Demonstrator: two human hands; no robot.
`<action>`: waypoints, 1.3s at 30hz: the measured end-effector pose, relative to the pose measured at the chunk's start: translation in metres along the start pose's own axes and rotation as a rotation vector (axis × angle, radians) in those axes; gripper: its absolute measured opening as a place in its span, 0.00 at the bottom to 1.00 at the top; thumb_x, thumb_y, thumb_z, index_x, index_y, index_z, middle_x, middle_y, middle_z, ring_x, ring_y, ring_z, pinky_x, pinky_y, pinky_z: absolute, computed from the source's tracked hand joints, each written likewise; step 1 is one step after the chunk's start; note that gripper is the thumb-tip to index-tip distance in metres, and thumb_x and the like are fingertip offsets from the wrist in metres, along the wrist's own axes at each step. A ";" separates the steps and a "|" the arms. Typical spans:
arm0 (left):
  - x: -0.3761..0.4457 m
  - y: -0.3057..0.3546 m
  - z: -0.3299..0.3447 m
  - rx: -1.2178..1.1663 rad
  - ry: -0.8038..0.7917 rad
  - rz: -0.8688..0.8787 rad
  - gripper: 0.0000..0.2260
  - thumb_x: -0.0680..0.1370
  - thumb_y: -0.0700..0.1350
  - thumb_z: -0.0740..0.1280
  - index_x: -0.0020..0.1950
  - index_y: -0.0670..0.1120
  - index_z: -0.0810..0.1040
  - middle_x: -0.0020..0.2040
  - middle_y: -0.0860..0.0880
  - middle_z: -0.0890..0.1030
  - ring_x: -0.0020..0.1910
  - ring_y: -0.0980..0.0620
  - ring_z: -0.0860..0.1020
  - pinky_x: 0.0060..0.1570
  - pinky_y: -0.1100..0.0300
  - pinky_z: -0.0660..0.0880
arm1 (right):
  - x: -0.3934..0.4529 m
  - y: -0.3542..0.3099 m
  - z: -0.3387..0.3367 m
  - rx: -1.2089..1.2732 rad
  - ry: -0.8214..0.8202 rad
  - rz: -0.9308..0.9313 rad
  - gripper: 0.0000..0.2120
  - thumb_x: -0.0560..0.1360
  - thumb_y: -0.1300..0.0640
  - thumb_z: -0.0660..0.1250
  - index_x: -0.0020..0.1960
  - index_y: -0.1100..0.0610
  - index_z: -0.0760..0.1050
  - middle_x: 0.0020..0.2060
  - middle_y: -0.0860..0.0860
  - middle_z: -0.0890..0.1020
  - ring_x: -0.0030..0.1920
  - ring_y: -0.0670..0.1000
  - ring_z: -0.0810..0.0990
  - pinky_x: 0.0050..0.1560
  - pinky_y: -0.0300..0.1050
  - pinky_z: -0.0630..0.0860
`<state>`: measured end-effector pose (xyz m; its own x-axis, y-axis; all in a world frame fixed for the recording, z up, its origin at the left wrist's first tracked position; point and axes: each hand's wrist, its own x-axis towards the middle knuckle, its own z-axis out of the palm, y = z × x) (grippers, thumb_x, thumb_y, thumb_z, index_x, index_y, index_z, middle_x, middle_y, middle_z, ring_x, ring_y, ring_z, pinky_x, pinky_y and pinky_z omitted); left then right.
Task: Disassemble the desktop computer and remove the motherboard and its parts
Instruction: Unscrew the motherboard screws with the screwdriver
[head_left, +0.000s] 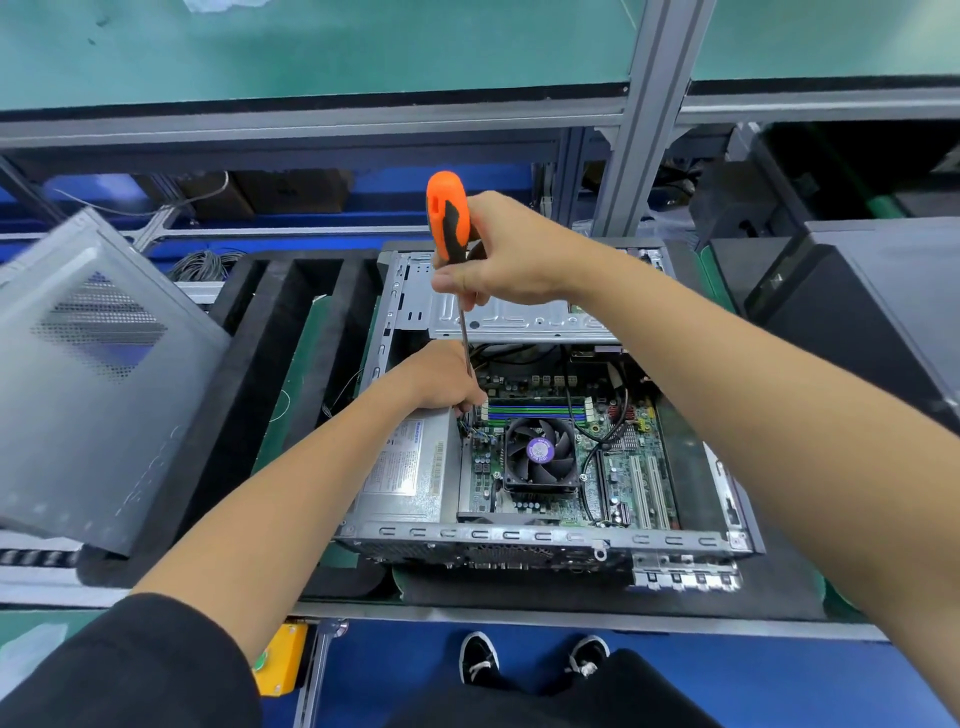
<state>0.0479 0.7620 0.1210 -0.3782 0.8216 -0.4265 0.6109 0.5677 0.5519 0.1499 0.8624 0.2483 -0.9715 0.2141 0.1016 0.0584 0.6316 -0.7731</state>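
Note:
An open desktop case (545, 540) lies on its side in front of me. Inside it sit the green motherboard (631, 467), a black CPU fan (540, 454), memory sticks (535, 408) and a silver power supply (410, 478). My right hand (514, 254) grips an orange and black screwdriver (447, 213) held upright, its shaft running down into the case. My left hand (441, 376) is down at the motherboard's left edge and holds the lower shaft near the tip. The tip is hidden behind my fingers.
The removed grey side panel (93, 384) leans at the left. Black foam dividers (291, 332) lie beside the case. Another dark computer case (872, 312) stands at the right. A metal frame post (644, 119) rises behind. A yellow box (283, 660) hangs below the bench edge.

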 end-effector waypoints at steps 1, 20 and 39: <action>0.000 0.000 0.000 0.017 0.014 0.006 0.07 0.72 0.42 0.73 0.40 0.37 0.83 0.35 0.46 0.84 0.35 0.51 0.83 0.48 0.53 0.80 | -0.001 0.000 0.000 -0.022 0.034 0.010 0.10 0.75 0.58 0.72 0.44 0.61 0.73 0.35 0.55 0.83 0.33 0.50 0.84 0.37 0.42 0.80; -0.006 0.001 -0.001 -0.001 0.048 0.041 0.04 0.74 0.40 0.71 0.41 0.39 0.83 0.35 0.46 0.84 0.34 0.51 0.83 0.46 0.54 0.81 | -0.003 -0.003 0.000 -0.064 0.059 0.003 0.12 0.75 0.55 0.72 0.44 0.60 0.71 0.35 0.55 0.83 0.33 0.46 0.85 0.41 0.43 0.82; -0.006 0.001 -0.003 -0.025 0.030 0.044 0.03 0.72 0.37 0.71 0.39 0.39 0.83 0.34 0.46 0.84 0.32 0.53 0.82 0.45 0.54 0.81 | -0.005 0.000 0.001 -0.042 0.050 -0.017 0.11 0.75 0.55 0.72 0.42 0.56 0.70 0.37 0.57 0.83 0.33 0.46 0.84 0.38 0.41 0.82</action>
<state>0.0486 0.7578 0.1257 -0.3720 0.8468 -0.3802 0.6099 0.5318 0.5875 0.1539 0.8602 0.2473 -0.9597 0.2398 0.1466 0.0526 0.6658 -0.7443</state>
